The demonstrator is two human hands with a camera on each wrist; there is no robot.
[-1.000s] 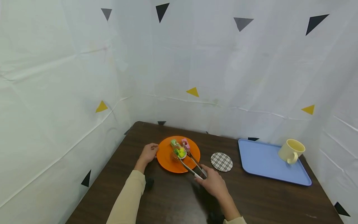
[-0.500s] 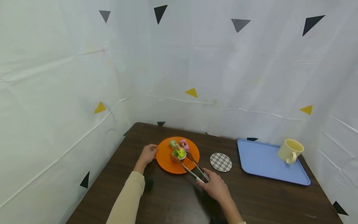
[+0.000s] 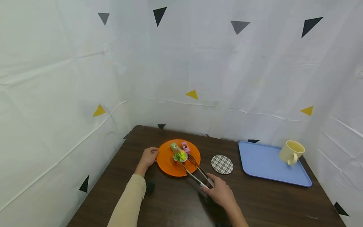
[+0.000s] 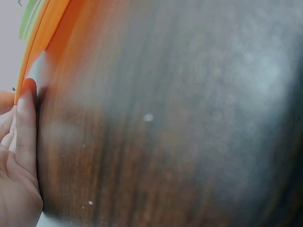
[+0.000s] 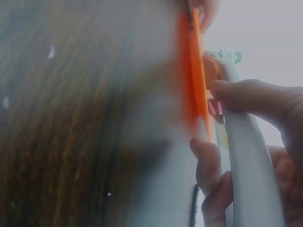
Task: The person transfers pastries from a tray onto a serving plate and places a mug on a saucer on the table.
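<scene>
My left hand (image 3: 148, 156) pinches the left rim of an orange plate (image 3: 165, 162), thumb above and a finger beneath in the left wrist view. On the plate sits a small round cup (image 3: 180, 157) with green and yellow toy food in it. Behind it are a green piece (image 3: 175, 146) and a pink piece (image 3: 185, 147), like toy cakes. My right hand (image 3: 219, 190) grips metal tongs (image 3: 202, 174) by their handles. The tongs' arms are spread, their tips over the plate on either side of the cup's near edge.
A round plaid coaster (image 3: 222, 164) lies right of the plate. Farther right is a blue tray (image 3: 263, 162) bearing a yellow mug (image 3: 291, 152). White sheeting (image 3: 227, 72) hangs behind the dark wooden table (image 3: 175, 201).
The tongs have drawn back a little toward me and spread wider, their tips moving off the cup. My left hand stays at the plate's rim. The head view has shifted slightly.
</scene>
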